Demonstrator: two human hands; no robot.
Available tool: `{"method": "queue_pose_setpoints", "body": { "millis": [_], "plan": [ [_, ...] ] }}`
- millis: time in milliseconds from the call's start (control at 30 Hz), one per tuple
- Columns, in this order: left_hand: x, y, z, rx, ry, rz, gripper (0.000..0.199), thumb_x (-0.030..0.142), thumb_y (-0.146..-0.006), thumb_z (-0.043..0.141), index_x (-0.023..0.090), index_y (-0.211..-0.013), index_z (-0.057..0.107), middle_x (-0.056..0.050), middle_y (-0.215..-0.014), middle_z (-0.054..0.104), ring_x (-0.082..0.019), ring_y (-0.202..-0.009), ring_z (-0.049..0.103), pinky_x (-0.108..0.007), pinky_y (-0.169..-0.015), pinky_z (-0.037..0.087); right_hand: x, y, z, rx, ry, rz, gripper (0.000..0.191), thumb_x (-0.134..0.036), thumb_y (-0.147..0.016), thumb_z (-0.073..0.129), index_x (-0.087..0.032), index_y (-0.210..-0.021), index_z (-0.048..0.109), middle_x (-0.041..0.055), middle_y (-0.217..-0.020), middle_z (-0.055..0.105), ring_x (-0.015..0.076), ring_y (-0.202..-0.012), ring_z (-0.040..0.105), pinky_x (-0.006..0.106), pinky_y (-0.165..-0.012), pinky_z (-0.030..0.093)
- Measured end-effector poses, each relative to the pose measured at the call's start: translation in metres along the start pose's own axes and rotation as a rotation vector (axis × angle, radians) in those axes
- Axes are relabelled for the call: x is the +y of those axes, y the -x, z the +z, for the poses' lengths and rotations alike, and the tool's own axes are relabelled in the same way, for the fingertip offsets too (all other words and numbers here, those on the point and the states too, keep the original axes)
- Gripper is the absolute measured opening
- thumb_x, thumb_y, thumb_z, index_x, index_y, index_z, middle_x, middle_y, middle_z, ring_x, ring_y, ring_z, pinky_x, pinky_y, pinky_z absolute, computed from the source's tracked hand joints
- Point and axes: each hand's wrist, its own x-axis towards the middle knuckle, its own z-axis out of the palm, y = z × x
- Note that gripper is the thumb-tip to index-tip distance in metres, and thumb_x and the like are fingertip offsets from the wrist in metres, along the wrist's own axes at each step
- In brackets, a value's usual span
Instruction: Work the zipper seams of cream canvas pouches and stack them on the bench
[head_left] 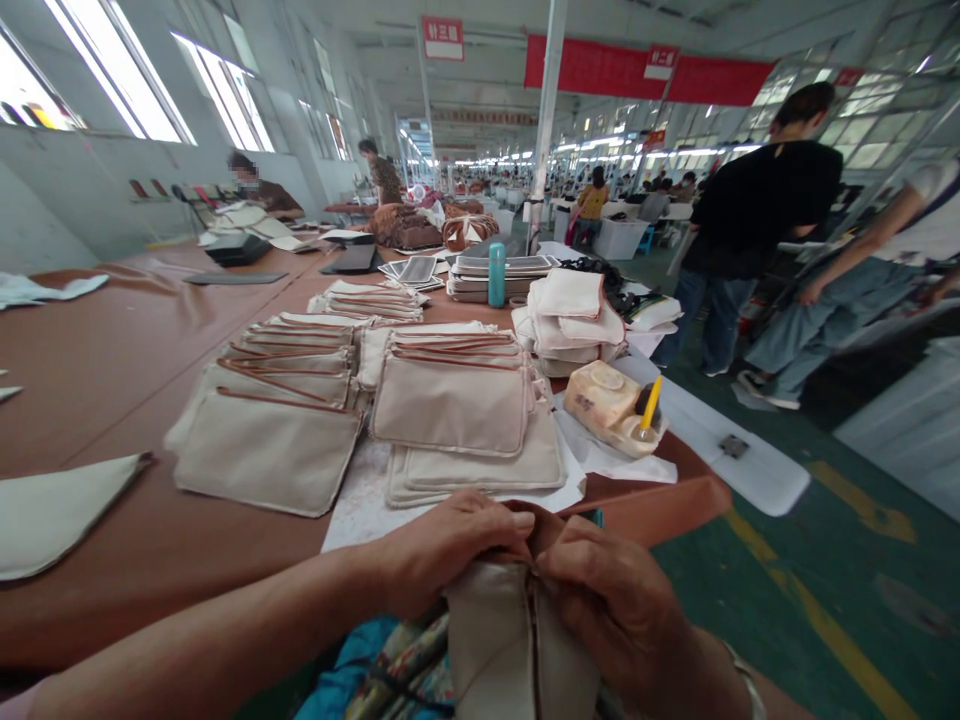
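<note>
Close to my body hangs a beige fabric piece with brown edging and a dark seam down its middle. Its brown upper edge is pinched in my left hand, thumb and fingers pressed together. My right hand has its fingers curled round the same edge, just to the right. Beyond my hands, on the table, lie a stack of beige panels with brown trim and another fanned stack to its left. What the fingertips cover is hidden.
A brown-covered table spreads left. On it are a teal bottle, folded beige pieces, and a cut container beside a yellow-handled tool. Two people stand at the right; others work farther back. A beige piece lies at the left edge.
</note>
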Motion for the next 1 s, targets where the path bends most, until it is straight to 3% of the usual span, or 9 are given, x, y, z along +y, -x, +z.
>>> {"method": "queue_pose_setpoints", "body": {
  "millis": [133,267,333,400,500,667,800,900,1000],
  "plan": [
    [0.005,0.002,-0.001,-0.114,-0.033,-0.084,0.049,0.061,-0.08,0.067,0.015,-0.068,0.053,0.006,-0.057,0.035,-0.008,-0.051,0.025,-0.023,-0.046,0.018,0.001,0.0,-0.003,-0.011,0.206,-0.223,0.024,-0.002,-0.087,0.048,-0.02,-0.1,0.057,0.0038,-0.075,0.056,0.0174,-0.067,0.053,0.028,-0.061,0.043],
    [0.012,0.006,-0.003,-0.207,-0.192,-0.005,0.044,0.055,-0.086,0.063,0.012,-0.077,0.06,0.005,-0.062,0.038,-0.008,-0.055,0.028,-0.02,-0.047,0.019,-0.001,0.008,-0.002,-0.012,0.236,-0.273,0.026,-0.005,-0.088,0.048,-0.018,-0.11,0.053,0.0059,-0.08,0.06,0.0185,-0.07,0.056,0.029,-0.064,0.045],
    [0.015,0.009,-0.004,-0.245,-0.271,0.032,0.038,0.049,-0.089,0.061,0.011,-0.082,0.063,0.005,-0.062,0.04,-0.008,-0.056,0.03,-0.019,-0.047,0.022,-0.003,0.013,-0.002,0.0,0.153,-0.143,0.02,-0.012,-0.092,0.049,-0.019,-0.11,0.053,0.0046,-0.081,0.06,0.0178,-0.07,0.057,0.029,-0.064,0.044],
    [0.018,0.011,-0.005,-0.265,-0.325,0.064,0.033,0.044,-0.09,0.061,0.011,-0.085,0.064,0.005,-0.064,0.044,-0.008,-0.056,0.034,-0.018,-0.047,0.025,-0.007,0.015,-0.005,0.024,0.009,0.124,0.013,-0.024,-0.099,0.045,-0.021,-0.108,0.054,0.0019,-0.079,0.058,0.0158,-0.067,0.054,0.027,-0.06,0.041],
    [0.023,0.013,-0.005,-0.267,-0.378,0.101,0.025,0.036,-0.088,0.061,0.012,-0.082,0.062,0.005,-0.064,0.042,-0.008,-0.057,0.034,-0.018,-0.048,0.026,-0.013,0.005,-0.015,-0.07,-0.153,0.42,0.033,-0.036,-0.105,0.033,-0.019,-0.092,0.058,-0.0006,-0.073,0.052,0.0138,-0.064,0.048,0.025,-0.057,0.038],
    [0.03,0.014,0.001,-0.224,-0.504,0.163,0.015,0.022,-0.087,0.057,0.014,-0.074,0.056,0.006,-0.063,0.039,-0.007,-0.058,0.035,-0.017,-0.049,0.026,-0.022,-0.018,-0.027,-0.347,-0.136,0.373,0.035,-0.04,-0.101,0.046,-0.018,-0.077,0.056,-0.0006,-0.074,0.051,0.0128,-0.067,0.045,0.024,-0.06,0.035],
    [0.025,0.014,0.003,-0.16,-0.472,0.223,0.024,0.031,-0.089,0.058,0.014,-0.073,0.052,0.005,-0.065,0.041,-0.007,-0.058,0.034,-0.017,-0.05,0.025,-0.015,-0.016,-0.022,-0.305,-0.154,0.33,0.033,-0.038,-0.1,0.047,-0.018,-0.074,0.052,-0.0008,-0.073,0.049,0.0125,-0.066,0.043,0.023,-0.059,0.034],
    [0.012,0.012,-0.003,-0.188,-0.262,0.142,0.04,0.05,-0.089,0.06,0.015,-0.073,0.052,0.005,-0.063,0.04,-0.008,-0.055,0.031,-0.019,-0.047,0.023,-0.005,-0.007,-0.016,-0.283,-0.269,0.395,0.038,-0.046,-0.099,0.048,-0.018,-0.074,0.049,-0.0026,-0.068,0.044,0.0113,-0.062,0.038,0.023,-0.054,0.029],
    [0.004,0.009,-0.01,-0.198,-0.057,0.054,0.059,0.067,-0.093,0.042,0.012,-0.077,0.058,0.002,-0.064,0.044,-0.009,-0.054,0.034,-0.021,-0.047,0.027,0.0,-0.002,-0.015,-0.258,-0.386,0.465,0.039,-0.049,-0.098,0.049,-0.018,-0.075,0.049,-0.0032,-0.069,0.041,0.0106,-0.061,0.034,0.023,-0.052,0.025]
  ]
}}
